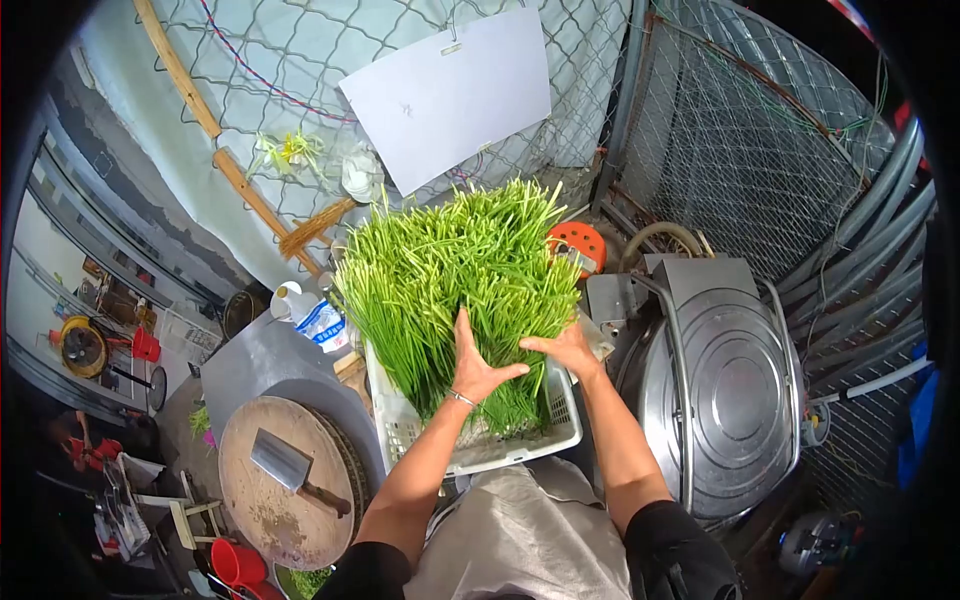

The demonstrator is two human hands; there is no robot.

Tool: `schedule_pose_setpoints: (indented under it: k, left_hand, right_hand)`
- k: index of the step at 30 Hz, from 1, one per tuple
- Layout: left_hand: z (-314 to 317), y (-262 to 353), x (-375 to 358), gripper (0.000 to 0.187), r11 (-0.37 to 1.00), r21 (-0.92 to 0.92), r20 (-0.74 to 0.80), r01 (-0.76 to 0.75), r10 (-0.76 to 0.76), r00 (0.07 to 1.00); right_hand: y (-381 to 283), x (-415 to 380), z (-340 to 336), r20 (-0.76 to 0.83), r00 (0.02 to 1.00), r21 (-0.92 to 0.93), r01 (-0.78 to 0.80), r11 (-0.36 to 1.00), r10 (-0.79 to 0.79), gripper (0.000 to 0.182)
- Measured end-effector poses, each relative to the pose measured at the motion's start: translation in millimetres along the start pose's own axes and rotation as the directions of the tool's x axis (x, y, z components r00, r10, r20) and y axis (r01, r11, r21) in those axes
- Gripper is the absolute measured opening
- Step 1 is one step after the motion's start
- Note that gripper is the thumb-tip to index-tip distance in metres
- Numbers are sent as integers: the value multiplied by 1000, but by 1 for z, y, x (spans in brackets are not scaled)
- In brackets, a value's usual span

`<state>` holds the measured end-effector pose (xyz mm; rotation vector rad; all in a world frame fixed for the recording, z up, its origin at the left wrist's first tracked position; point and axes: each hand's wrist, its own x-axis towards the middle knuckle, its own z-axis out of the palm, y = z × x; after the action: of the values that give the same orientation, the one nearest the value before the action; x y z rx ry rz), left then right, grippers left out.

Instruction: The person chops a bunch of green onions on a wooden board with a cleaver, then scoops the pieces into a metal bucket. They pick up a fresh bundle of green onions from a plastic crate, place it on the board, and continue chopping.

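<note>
A dense mass of garlic chives point(450, 265) stands upright in a white plastic basket point(470, 462) in front of me, pale cut ends facing up. My left hand point(482, 372) presses into the near side of the chives, thumb and forefinger wide apart, the other fingers hidden among the stalks. On the right side, my right hand point(562, 345) reaches round the bunch; its thumb lies across the front and its fingers are partly covered by greens. Between them the two hands clasp a portion of the chives.
Left of the basket, a cleaver point(282, 460) lies on a round chopping block point(250, 500). A white jug with a blue label point(318, 322) stands behind it. A large round metal lid point(738, 400) is at right. Wire mesh point(740, 150) encloses the far side.
</note>
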<state>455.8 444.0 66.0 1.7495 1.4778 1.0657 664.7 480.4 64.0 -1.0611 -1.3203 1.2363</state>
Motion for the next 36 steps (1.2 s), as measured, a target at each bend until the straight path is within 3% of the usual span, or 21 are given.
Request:
schedule_pose_setpoints:
  k: [2,3,4,5,7,11,13,14,15,18,21,22,24,25,28,30,31,32,33,34,36]
  left_hand:
    - [4,-4,1,163,998,21,12,-62,62,998]
    - [5,-2,0,164,996,30,19,-83,83,996]
    - [7,-1,-1,165,994,38,26,-104,103,994]
    - [10,-1,-2,157,992,8,-1,-126,126,992]
    - [17,-15,-2,146,964,190,42,-186,181,983]
    - [28,-56,-5,86,951,114,29,-287,285,958]
    - [21,-27,-17,52,973,36,-129,-229,232,964]
    - [28,-51,-23,53,917,200,-220,-344,384,897]
    - [23,-43,-30,53,958,13,-228,-287,282,932]
    - [-7,-3,-60,58,971,-215,-206,-102,57,977]
    - [-33,-25,-89,64,949,-298,-198,-101,42,979]
    - [-40,-24,-94,64,871,-487,-228,-74,-45,973]
    - [-50,-13,-100,57,840,-541,-267,43,-220,938]
    - [-43,-49,-100,52,767,-637,-340,-75,-192,921]
    - [-46,-77,-92,50,892,-450,-390,-46,-150,909]
    - [-54,-70,-84,48,943,-332,-450,-31,-129,884]
    - [-51,-61,-80,47,827,-562,-443,-4,-298,846]
    - [-56,-53,-77,50,754,-654,-385,56,-396,834]
    - [-62,-45,-75,53,667,-737,-321,111,-489,811]
    - [-61,-45,-75,55,666,-737,-344,118,-519,782]
    - [-54,-44,-74,60,661,-739,-385,131,-574,723]
  right_hand:
    - [-22,-11,13,0,998,-32,57,998,-58,81]
    - [-9,-13,19,19,999,68,36,997,-38,94]
    - [-3,-16,23,49,998,42,30,999,-32,101]
    - [4,-21,28,53,997,24,46,999,-47,103]
    - [-4,-33,37,48,995,-113,87,990,-82,111]
    - [-37,-56,55,159,985,-341,122,932,-71,125]
    - [-48,-66,67,174,980,-375,154,914,-94,127]
    - [-55,-70,72,185,977,-391,172,904,-106,128]
    - [-64,-75,78,203,973,-397,186,899,-111,127]
    - [-85,-88,93,275,931,-489,350,799,-239,123]
    - [-100,-98,114,359,911,-449,360,818,-204,119]
    - [-99,-99,122,387,900,-444,372,816,-200,116]
    - [-89,-92,137,418,893,-430,357,829,-168,111]
    - [-81,-88,142,435,887,-423,352,835,-154,108]
    - [-61,-71,154,459,879,-361,318,877,-130,100]
    - [-60,-67,152,438,884,-332,330,884,-166,83]
    - [-63,-65,147,435,886,-329,321,888,-159,78]
    - [-66,-64,142,432,889,-327,313,892,-154,72]
    - [-69,-65,134,360,913,-344,323,882,-193,55]
    - [-61,-66,126,246,924,-371,368,853,-292,40]
    - [-49,-65,108,22,951,-408,291,865,-310,36]
